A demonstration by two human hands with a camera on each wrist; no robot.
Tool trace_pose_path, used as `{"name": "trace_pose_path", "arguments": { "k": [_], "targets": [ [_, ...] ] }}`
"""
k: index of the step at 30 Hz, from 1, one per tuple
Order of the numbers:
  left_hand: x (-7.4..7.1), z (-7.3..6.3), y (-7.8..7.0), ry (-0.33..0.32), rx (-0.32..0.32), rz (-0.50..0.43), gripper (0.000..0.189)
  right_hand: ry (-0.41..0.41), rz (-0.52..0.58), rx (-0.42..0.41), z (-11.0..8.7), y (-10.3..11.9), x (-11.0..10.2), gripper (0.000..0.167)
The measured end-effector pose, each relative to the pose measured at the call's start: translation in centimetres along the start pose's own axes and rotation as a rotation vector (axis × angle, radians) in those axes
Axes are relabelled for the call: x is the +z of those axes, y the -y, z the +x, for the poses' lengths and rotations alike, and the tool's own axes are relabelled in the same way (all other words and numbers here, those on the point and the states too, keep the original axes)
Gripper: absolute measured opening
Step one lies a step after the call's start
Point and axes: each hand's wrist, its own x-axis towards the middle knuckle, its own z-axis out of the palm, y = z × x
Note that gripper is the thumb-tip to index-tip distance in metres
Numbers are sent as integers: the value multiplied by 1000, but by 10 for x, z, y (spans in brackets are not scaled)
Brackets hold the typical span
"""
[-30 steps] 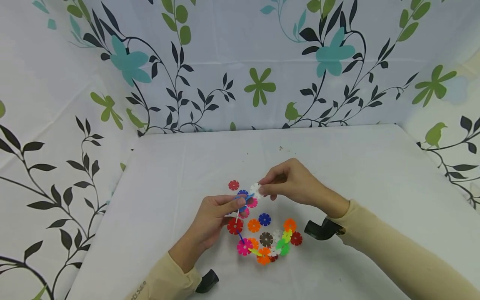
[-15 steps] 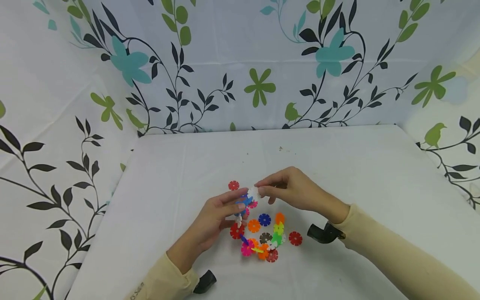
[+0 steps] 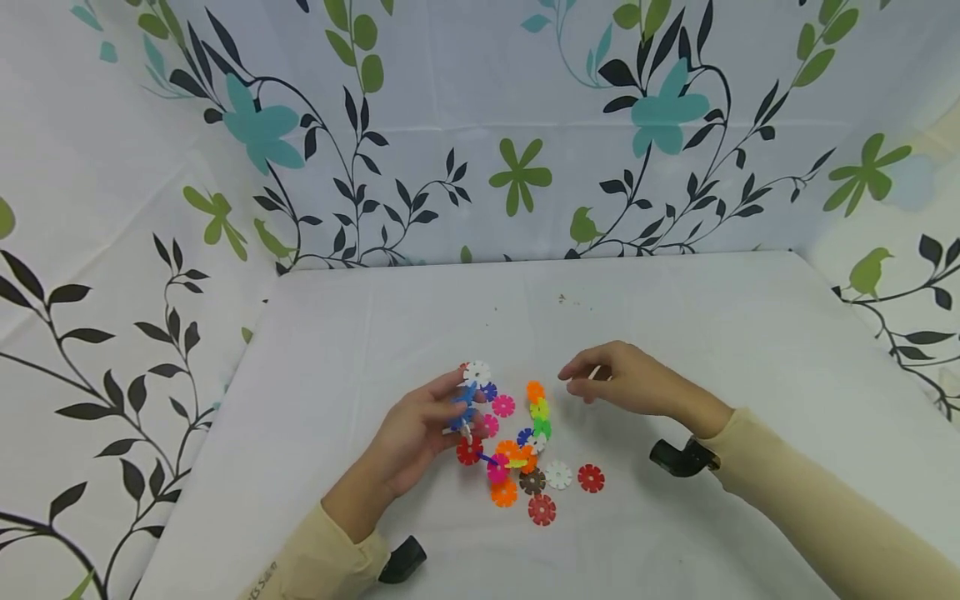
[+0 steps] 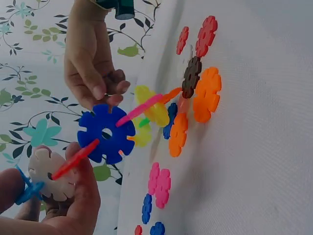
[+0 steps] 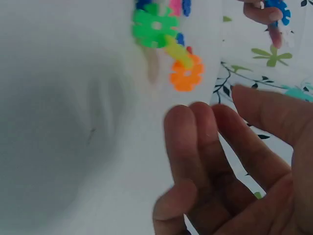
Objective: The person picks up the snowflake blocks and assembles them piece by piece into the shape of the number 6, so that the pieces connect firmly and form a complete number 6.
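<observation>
My left hand (image 3: pixel 405 429) pinches a chain of interlocked notched plastic discs, holding it by its light blue discs (image 3: pixel 462 408). A white disc (image 3: pixel 477 374) stands at the upper end, above the fingers. Below the hand the chain curves through a red disc (image 3: pixel 469 451) and a pink disc (image 3: pixel 498 468), then rises through a green disc (image 3: pixel 542 428) to an orange disc (image 3: pixel 535 392). In the left wrist view a dark blue disc (image 4: pixel 106 147) hangs near the fingers. My right hand (image 3: pixel 630 379) is held apart, right of the orange end, fingers loosely bent around nothing.
Loose discs lie on the white-covered table (image 3: pixel 712 333): a white one (image 3: pixel 558 475), a red one (image 3: pixel 591 478), a brown one (image 3: pixel 532 481) and several others. Patterned cloth (image 3: pixel 450 125) hangs behind the table. Black curved pieces (image 3: pixel 682 457) are at both wrists.
My right hand has let go of the white disc and drawn back to the right. The left hand has shifted left, and the chain's orange end has swung up and left, above the loose discs.
</observation>
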Motion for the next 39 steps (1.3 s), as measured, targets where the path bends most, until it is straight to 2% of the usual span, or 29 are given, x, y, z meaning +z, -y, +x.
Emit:
{"name": "trace_pose_path", "arguments": {
  "k": [4,8,15,24,28,34,39],
  "targets": [
    [0,0,1,-44,-2,-59,60,92,-30,22,-3,-10,0,22],
    [0,0,2,-96,5,-100,62,137,-38,19,-5,-15,1,21],
    [-4,0,2,-120,25,-196,68,184,-24,12,-11,-24,4,20],
    [-7,2,1,-169,28,-271,67,303,-22,-54,-23,-27,14,23],
    [-8,3,2,-152,30,-290,65,298,-80,-50,-28,-22,22,27],
    [-8,4,5,-127,17,-297,63,268,-217,-92,-29,-13,32,31],
    [-7,4,9,-118,3,-272,63,279,-259,-122,-28,-11,37,33]
  ]
}}
